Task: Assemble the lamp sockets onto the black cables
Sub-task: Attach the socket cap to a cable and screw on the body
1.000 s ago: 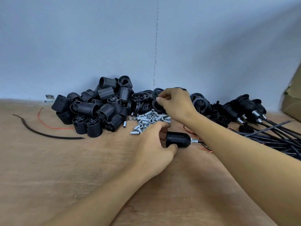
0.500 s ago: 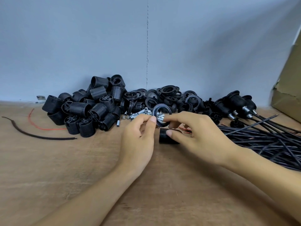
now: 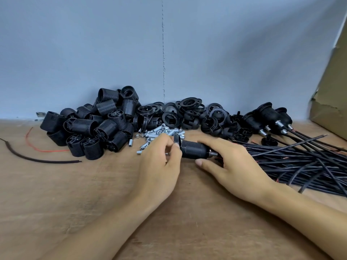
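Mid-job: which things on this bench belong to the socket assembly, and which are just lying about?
In the job: socket held by right hand, ring pinched by left hand, socket pile, ring pile, metal sleeves, cable bundle.
Lying about: cable scrap, red wire, cardboard box, metal bracket.

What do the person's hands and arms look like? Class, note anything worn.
The left hand and right hand are bare: no gloves, rings or watch. The forearms are uncovered to the picture's edge, with no sleeves in view. The visible nails are short and unpainted.
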`<state>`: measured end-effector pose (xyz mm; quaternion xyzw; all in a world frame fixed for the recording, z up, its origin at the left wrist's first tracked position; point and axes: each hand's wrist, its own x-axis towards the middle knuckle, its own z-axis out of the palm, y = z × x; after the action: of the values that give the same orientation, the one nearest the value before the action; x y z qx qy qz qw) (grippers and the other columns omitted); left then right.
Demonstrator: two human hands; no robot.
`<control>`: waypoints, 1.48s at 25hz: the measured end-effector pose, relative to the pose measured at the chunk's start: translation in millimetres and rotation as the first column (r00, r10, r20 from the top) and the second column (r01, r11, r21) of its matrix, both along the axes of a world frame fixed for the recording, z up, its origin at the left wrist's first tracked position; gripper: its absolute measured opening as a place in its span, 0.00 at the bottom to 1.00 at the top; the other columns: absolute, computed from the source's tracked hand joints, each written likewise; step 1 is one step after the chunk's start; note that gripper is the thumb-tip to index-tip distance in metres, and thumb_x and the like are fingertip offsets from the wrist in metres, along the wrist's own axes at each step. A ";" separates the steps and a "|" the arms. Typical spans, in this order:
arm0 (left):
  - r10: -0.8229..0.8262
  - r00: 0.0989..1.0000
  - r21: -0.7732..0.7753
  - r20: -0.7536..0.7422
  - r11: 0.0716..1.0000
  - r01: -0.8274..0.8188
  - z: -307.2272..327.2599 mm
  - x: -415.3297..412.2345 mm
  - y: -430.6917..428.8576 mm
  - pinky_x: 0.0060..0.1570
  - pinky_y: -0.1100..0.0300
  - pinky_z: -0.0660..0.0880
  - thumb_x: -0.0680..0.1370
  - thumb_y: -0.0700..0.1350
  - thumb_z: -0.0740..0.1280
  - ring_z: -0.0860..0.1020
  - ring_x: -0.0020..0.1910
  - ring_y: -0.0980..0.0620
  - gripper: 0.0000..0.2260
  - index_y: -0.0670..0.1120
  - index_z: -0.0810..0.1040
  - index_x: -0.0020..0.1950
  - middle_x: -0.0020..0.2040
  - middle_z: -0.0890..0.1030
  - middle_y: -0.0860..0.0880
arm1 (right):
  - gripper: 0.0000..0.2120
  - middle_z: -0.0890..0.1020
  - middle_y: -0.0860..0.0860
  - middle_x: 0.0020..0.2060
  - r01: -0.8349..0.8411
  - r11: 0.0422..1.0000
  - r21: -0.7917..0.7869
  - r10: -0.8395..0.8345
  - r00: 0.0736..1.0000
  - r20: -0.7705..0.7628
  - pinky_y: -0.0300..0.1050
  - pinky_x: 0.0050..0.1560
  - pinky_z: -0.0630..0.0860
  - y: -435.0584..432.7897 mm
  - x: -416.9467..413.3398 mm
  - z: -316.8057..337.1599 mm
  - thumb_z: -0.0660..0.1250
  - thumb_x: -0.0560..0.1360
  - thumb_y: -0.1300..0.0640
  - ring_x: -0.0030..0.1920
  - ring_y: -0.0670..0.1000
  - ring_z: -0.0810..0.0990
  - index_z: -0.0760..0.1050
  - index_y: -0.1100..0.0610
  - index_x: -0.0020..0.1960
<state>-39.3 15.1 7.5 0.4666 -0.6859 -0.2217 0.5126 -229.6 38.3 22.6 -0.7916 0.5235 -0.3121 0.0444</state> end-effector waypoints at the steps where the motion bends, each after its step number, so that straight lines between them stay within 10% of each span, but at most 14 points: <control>1: -0.009 1.000 -0.026 0.015 1.000 0.009 0.1 1.0 0.7 0.35 0.66 0.69 0.81 0.40 0.64 0.74 0.35 0.55 0.14 0.50 0.69 0.37 0.41 0.80 0.51 | 0.23 0.77 0.36 0.63 0.007 1.000 -0.004 -0.007 1.000 -0.002 0.41 0.63 0.72 1.3 -0.5 -0.7 0.70 0.78 0.48 0.60 0.39 0.77 0.70 0.42 0.72; 12: -0.103 0.995 -0.007 -0.003 0.995 0.103 2.9 6.7 6.9 0.27 0.67 0.64 0.83 0.44 0.64 0.68 0.25 0.58 0.11 0.50 0.73 0.40 0.28 0.73 0.55 | 0.22 0.76 0.37 0.53 0.000 0.999 -0.042 -0.001 1.000 -0.007 0.33 0.56 0.70 1.8 -0.6 -0.5 0.70 0.78 0.50 0.49 0.43 0.78 0.72 0.45 0.72; 25: -0.112 0.993 -0.132 -0.032 0.985 0.107 5.3 10.8 9.9 0.30 0.66 0.65 0.82 0.40 0.65 0.70 0.29 0.53 0.11 0.45 0.73 0.40 0.30 0.73 0.49 | 0.17 0.78 0.31 0.60 -0.089 0.996 -0.007 0.089 0.988 0.129 0.24 0.56 0.66 4.8 9.6 10.4 0.66 0.81 0.52 0.60 0.31 0.74 0.75 0.45 0.69; 32: -0.198 0.963 -0.092 -0.186 0.979 0.183 0.7 7.0 8.2 0.57 0.74 0.72 0.81 0.33 0.65 0.78 0.62 0.66 0.17 0.50 0.76 0.66 0.57 0.83 0.63 | 0.10 0.79 0.26 0.45 -0.096 0.993 0.068 0.078 0.972 0.223 0.24 0.48 0.69 4.9 10.0 13.2 0.61 0.83 0.47 0.48 0.32 0.79 0.72 0.31 0.58; 37: -0.209 0.974 -0.136 -0.085 0.971 0.196 -3.4 7.4 3.2 0.63 0.72 0.70 0.80 0.31 0.64 0.77 0.64 0.66 0.23 0.48 0.76 0.72 0.61 0.81 0.63 | 0.09 0.83 0.40 0.42 -0.058 0.991 0.117 0.022 0.957 0.288 0.38 0.44 0.75 2.0 9.5 8.3 0.60 0.81 0.44 0.42 0.43 0.82 0.77 0.37 0.58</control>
<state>-32.0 18.3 4.0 0.3492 -0.7163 -0.2518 0.5492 -220.0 40.3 30.9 -0.7441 0.5139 -0.3892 0.1751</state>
